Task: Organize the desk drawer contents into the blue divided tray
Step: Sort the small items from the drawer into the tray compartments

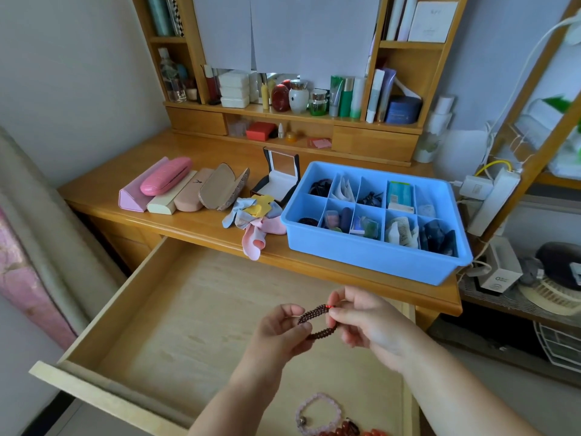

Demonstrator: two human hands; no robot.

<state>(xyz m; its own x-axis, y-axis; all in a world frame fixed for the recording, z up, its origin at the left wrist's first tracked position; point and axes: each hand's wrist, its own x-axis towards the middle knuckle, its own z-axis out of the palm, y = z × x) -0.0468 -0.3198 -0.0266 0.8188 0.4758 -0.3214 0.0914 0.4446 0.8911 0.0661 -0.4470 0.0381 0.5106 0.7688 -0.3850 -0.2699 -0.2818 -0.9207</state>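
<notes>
Nearest the lens, at six o'clock on the floor of the pulled-out pale wooden drawer (pixel 176 313), lie a pale pink round-bead bracelet (pixel 317 413) and, just right of it, a strand of glossy red beads (pixel 342 431). Above them both hands work one piece: the left hand (pixel 279 335) pinches the left side of a dark brown woven-bead bracelet (pixel 317 320), and the right hand (pixel 367 322) pinches its right end by a small red knot, so the loop hangs between them over the drawer.

On the tabletop (pixel 103 184) at ten o'clock sits a row of spectacle cases, led by a glossy pink hard case (pixel 166 180); at twelve o'clock a heap of soft lens cloths (pixel 254 215) spills toward the edge. At one o'clock stands the blue plastic divided tray (pixel 374 250), most cells already filled.

To place this bracelet well, I judge it should be gathered into a compact coil, carried up and right, and lowered into a cell with room; the front-left one looks least crowded. Keeping a firm pinch matters, since a slack strand could snag on a divider.
</notes>
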